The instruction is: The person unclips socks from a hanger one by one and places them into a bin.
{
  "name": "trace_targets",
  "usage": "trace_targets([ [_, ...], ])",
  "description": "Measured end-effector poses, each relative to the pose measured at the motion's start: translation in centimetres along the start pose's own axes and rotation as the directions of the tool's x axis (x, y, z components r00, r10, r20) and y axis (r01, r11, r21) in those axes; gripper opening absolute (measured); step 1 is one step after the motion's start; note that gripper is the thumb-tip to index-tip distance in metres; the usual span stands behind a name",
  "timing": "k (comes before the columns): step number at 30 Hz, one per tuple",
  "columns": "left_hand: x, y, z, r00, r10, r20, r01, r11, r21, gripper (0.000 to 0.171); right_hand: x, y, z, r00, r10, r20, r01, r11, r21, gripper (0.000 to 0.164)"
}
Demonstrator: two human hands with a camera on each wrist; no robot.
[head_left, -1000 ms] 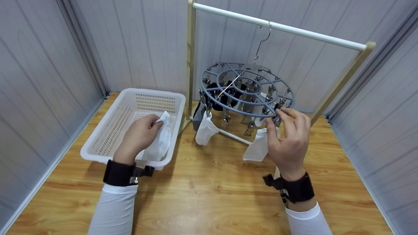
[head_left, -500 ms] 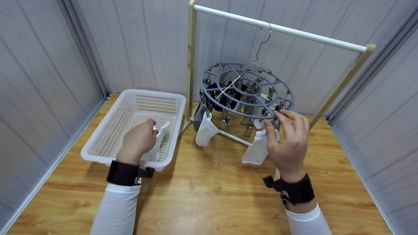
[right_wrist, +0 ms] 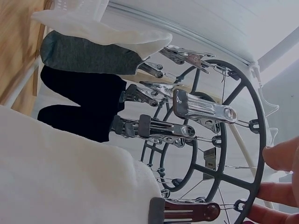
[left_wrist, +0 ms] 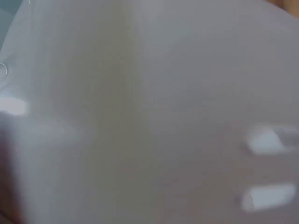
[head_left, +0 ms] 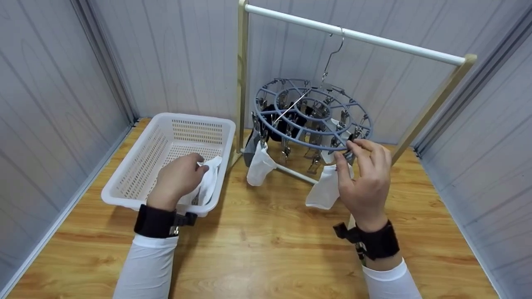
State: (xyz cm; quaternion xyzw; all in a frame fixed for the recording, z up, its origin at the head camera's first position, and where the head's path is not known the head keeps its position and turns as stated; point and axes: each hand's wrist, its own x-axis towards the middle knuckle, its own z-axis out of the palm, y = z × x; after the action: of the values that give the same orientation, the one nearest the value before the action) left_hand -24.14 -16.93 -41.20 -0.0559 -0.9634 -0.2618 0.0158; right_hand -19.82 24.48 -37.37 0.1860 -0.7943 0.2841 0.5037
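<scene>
In the head view my left hand (head_left: pixel 178 178) is inside the white basket (head_left: pixel 109 193), pinching a white sock (head_left: pixel 211 176) between thumb and fingers. The left wrist view is mostly a blurred pale basket wall, and the sock hardly reads there. My right hand (head_left: pixel 368 182) holds the near right rim of a round blue-grey clip hanger (head_left: pixel 309 144). Its thumb and fingertips (right_wrist: pixel 276 192) meet the ring in the right wrist view. Close by, a white sock (head_left: pixel 324 189) hangs from a metal clip (right_wrist: pixel 189 211).
The hanger hooks onto the white bar (head_left: pixel 386 40) of a wood-sided rack (head_left: pixel 242 83). Another white sock (head_left: pixel 260 166), a grey sock (right_wrist: pixel 91 55) and black socks (right_wrist: pixel 81 86) hang from clips. Walls stand around the wooden table (head_left: pixel 266 257).
The sock in my left hand has dropped lower in the basket, and its upper end now lies further right. My right hand stays at the hanger's rim almost unmoved.
</scene>
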Motion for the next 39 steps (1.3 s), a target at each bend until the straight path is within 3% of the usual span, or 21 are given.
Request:
trace_targets([
  [12, -0.9, 2.8, -0.4, 0.988, 0.147, -0.05, -0.153, 0.975, -0.162, 0.034, 0.0, -0.7, 0.1, 0.999, -0.043, -0.022, 0.044, 0.998, 0.044, 0.034],
  [23, -1.5, 5.2, 0.6, 0.958, 0.286, -0.027, -0.283, 0.924, -0.258, 0.025, 0.0, -1.7, -0.1, 0.996, -0.091, -0.016, 0.092, 0.988, 0.12, 0.035],
  [28, -1.5, 5.9, 1.4, 0.942, 0.336, -0.025, -0.33, 0.905, -0.267, 0.024, 0.2, -1.7, -0.2, 0.993, -0.095, -0.075, 0.106, 0.981, 0.163, 0.037],
  [33, -1.5, 6.5, 2.0, 0.926, 0.376, -0.023, -0.367, 0.889, -0.274, 0.021, 0.6, -1.2, -0.1, 0.985, -0.077, -0.156, 0.1, 0.985, 0.142, 0.038],
  [39, -1.7, 7.4, 2.6, 0.908, 0.419, -0.012, -0.402, 0.862, -0.309, 0.019, 0.7, -0.4, -0.2, 0.986, -0.057, -0.155, 0.069, 0.995, 0.077, 0.037],
])
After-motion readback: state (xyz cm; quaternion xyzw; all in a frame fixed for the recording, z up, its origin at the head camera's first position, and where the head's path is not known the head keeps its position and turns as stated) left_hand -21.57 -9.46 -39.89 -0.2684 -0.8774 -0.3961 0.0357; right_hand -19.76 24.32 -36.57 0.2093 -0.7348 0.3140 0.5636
